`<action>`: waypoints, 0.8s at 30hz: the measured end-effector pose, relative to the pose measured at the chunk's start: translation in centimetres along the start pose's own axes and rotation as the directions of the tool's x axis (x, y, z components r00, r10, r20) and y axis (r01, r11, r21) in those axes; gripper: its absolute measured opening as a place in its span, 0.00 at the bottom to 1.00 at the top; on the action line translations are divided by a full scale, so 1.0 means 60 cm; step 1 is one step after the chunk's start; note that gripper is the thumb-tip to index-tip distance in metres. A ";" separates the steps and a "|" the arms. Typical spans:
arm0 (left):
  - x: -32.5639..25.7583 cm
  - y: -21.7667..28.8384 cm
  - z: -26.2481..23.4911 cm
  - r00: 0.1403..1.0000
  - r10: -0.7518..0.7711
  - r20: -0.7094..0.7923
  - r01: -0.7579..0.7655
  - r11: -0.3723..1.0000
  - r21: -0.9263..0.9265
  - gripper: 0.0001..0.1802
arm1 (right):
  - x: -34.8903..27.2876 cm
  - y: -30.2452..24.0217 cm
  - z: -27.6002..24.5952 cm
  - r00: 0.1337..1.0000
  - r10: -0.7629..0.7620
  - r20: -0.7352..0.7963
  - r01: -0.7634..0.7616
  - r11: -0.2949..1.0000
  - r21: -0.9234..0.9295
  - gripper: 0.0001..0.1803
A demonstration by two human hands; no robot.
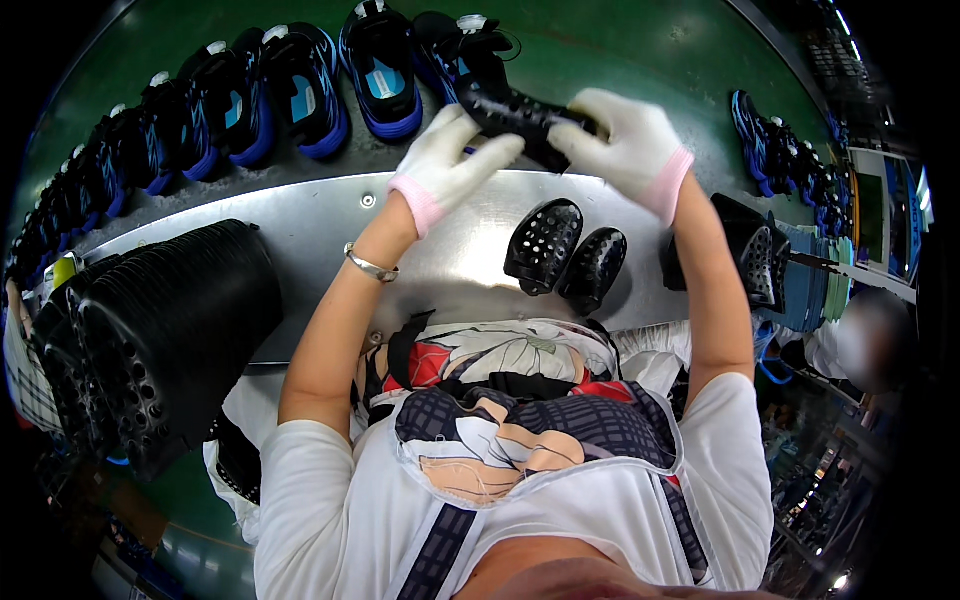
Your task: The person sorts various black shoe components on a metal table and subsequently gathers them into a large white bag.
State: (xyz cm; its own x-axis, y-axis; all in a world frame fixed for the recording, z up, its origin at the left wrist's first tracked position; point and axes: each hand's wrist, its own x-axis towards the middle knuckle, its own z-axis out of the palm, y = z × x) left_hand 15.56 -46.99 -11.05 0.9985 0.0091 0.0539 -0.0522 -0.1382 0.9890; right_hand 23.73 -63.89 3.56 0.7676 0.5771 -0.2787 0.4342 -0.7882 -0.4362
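Observation:
Both my hands wear white gloves with pink cuffs and work at the far edge of a metal table. My right hand grips a black perforated shoe insert, thumb and fingers closed round its right end. The insert's left end lies over a black and blue sneaker with white stuffing at its toe. My left hand is curled at the sneaker's heel, where a bit of blue sole shows between finger and thumb. Nearer to me, two more black perforated inserts lie side by side on the table.
A long curved row of black and blue sneakers stands beyond the table. At the left are nested stacks of black inserts. More inserts, pale blue and green sheets and other sneakers are at the right.

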 end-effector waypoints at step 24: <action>0.080 -0.040 0.001 0.903 -0.383 0.196 0.222 0.805 0.550 0.22 | 0.217 -0.062 0.141 0.969 0.215 0.124 -0.166 0.933 -0.320 0.13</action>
State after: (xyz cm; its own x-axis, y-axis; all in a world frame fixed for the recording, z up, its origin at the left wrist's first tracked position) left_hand 20.47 -46.65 -13.17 0.9245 -0.1332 -0.3572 0.1889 -0.6540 0.7325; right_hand 28.12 -51.63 -5.68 0.7786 0.4158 -0.4700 0.4283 -0.8995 -0.0862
